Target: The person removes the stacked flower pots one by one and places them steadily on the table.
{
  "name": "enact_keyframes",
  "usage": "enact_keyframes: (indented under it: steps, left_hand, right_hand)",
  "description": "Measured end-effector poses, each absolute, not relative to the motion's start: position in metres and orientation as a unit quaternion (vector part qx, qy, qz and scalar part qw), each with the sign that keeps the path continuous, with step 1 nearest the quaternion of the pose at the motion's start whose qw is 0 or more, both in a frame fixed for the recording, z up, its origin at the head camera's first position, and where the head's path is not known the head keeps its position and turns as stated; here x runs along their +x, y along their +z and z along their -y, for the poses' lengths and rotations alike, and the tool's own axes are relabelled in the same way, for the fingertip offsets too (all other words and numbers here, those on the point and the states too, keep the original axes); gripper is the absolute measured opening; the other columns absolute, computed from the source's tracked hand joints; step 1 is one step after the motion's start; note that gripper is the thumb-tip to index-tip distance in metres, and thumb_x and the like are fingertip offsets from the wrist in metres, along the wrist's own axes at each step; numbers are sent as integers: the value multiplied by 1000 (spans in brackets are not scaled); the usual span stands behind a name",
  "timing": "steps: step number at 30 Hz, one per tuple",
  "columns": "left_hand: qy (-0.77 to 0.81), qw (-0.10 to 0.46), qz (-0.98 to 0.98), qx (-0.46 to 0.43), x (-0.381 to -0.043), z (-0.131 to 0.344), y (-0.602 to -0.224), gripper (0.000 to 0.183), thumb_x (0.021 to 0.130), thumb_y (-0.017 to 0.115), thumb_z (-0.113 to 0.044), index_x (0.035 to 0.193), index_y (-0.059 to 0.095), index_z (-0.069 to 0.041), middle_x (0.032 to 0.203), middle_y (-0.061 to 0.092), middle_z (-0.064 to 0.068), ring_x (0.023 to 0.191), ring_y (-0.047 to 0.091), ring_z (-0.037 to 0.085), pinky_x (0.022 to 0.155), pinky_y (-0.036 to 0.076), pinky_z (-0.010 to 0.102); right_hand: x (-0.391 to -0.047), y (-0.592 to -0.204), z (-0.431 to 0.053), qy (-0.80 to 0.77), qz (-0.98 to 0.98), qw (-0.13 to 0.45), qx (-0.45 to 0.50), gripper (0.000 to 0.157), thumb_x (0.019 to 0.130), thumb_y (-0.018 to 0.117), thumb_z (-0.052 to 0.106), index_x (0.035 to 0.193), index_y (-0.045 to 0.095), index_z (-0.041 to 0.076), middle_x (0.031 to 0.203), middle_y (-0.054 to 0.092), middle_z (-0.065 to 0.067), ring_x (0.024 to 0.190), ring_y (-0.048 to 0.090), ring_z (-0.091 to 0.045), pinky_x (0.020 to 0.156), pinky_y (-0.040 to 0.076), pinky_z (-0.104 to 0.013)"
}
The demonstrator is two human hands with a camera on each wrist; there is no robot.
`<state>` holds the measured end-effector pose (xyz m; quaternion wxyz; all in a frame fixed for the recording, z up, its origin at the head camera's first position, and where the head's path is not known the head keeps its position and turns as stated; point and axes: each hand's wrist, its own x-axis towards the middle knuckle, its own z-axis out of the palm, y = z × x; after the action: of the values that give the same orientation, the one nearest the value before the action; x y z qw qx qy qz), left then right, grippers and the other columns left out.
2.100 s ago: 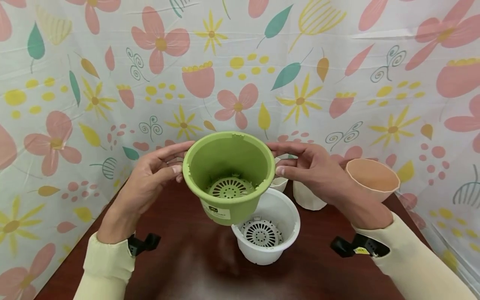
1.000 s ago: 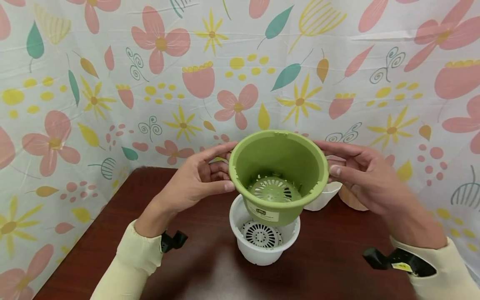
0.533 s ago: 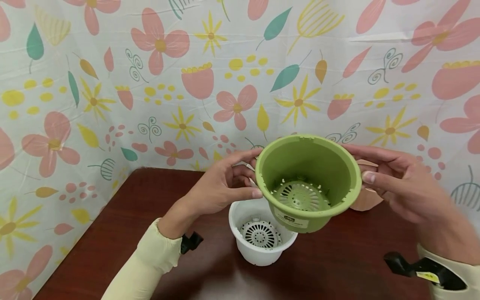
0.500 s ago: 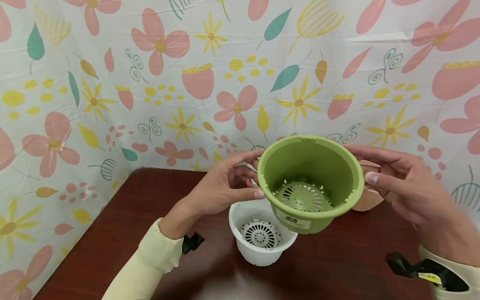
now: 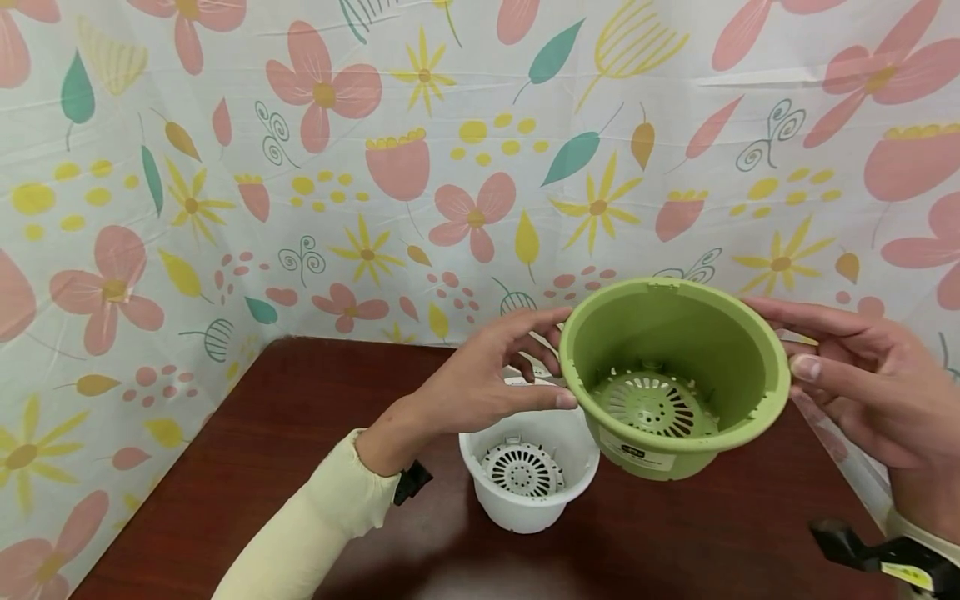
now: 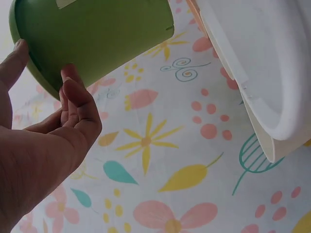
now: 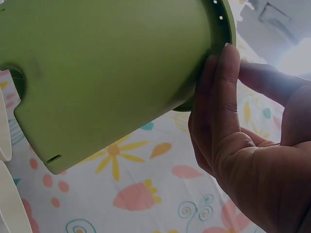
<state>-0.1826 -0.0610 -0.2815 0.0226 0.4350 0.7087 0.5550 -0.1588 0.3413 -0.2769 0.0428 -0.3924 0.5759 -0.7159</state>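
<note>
A green plastic flowerpot (image 5: 675,333) with a slotted base and a paper label is held up above the table, tilted so its inside faces me. My left hand (image 5: 487,375) pinches its rim on the left, thumb in front and fingers behind. On the right side my right hand (image 5: 877,383) grips the rim the same way. The right wrist view shows the fingers (image 7: 226,92) under the lip against the pot's outer wall. A white flowerpot (image 5: 525,512) with a similar slotted base stands upright on the table, lower left of the green one and partly behind my left hand.
The dark red-brown table (image 5: 315,400) meets a flower-printed cloth (image 5: 480,125) at the back and left. Cream pale edges (image 7: 12,199) show at the left of the right wrist view. The green pot hides most of what stands behind it.
Both hands have carried the green pot to the right, from above and left of the white pot to its right. The white pot has stayed put; the pots at the back right are now covered.
</note>
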Motion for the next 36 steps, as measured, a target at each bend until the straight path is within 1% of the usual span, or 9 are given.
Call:
enact_keyframes:
  steps: [6, 10, 14, 17, 19, 23, 27, 32, 36]
  left_hand:
    - [539, 27, -725, 428, -184, 54, -281, 76, 90, 88, -14, 156, 51, -13, 122, 62, 0, 108, 70, 14, 87, 61, 35]
    - [529, 29, -732, 429, -185, 49, -281, 75, 90, 88, -15, 156, 52, -12, 123, 62, -1, 109, 70, 19, 87, 61, 35]
    - [517, 35, -737, 433, -187, 44, -282, 75, 90, 88, -15, 156, 51, -10, 121, 64, 0, 108, 70, 21, 85, 61, 33]
    - [502, 35, -749, 432, -189, 40, -285, 77, 90, 88, -17, 156, 49, -8, 120, 64, -1, 107, 69, 16, 84, 60, 30]
    - [490, 33, -758, 430, -190, 38, -286, 78, 90, 88, -19, 157, 49, -8, 120, 64, -2, 106, 69, 14, 85, 60, 32]
    - [468, 29, -775, 425, -192, 34, -287, 81, 90, 89, -22, 158, 47, -7, 119, 64, -3, 105, 68, 10, 86, 60, 36]
    - [449, 34, -785, 425, -194, 31, -288, 82, 90, 89, -25, 159, 47, -8, 118, 64, -5, 106, 69, 9, 86, 60, 33]
    - [426, 34, -796, 428, -197, 26, -291, 84, 89, 89, -27, 159, 47, -7, 116, 64, -7, 105, 68, 8, 86, 59, 27]
    - [391, 29, -813, 430, -199, 22, -295, 84, 89, 90, -31, 157, 48, -5, 115, 66, -6, 104, 67, 6, 86, 55, 21]
  right_hand:
    - [-157, -282, -353, -706, -597, 25, -381, 58, 101, 22, -28, 158, 27, -18, 162, 47, -20, 134, 64, -27, 75, 64, -31]
    - [-155, -285, -360, -694, -625, 17, -359, 58, 102, 24, -26, 159, 31, -15, 161, 50, -16, 129, 67, -23, 77, 64, -30]
    - [-156, -293, -366, -710, -603, 25, -364, 58, 102, 24, -27, 158, 31, -16, 161, 49, -16, 121, 70, -22, 82, 63, -28]
    - [-155, -299, -367, -727, -584, 33, -359, 59, 101, 22, -28, 157, 34, -16, 160, 50, -16, 118, 71, -23, 81, 63, -28]
    - [-153, -301, -368, -721, -606, 27, -336, 59, 102, 24, -27, 158, 37, -12, 157, 54, -12, 113, 72, -20, 79, 63, -27]
    - [-151, -305, -371, -711, -635, 30, -300, 59, 103, 27, -26, 159, 37, -10, 154, 57, -11, 109, 73, -20, 77, 64, -30]
    - [-152, -308, -373, -705, -647, 36, -288, 57, 104, 29, -25, 159, 36, -10, 154, 58, -10, 110, 73, -20, 75, 64, -31]
    - [-150, -314, -374, -698, -659, 29, -281, 55, 105, 30, -24, 158, 38, -11, 155, 57, -8, 101, 73, -19, 72, 62, -29]
    - [-147, -322, -371, -689, -680, 6, -253, 53, 104, 36, -24, 152, 48, -7, 141, 68, -10, 88, 73, -20, 68, 60, -29]
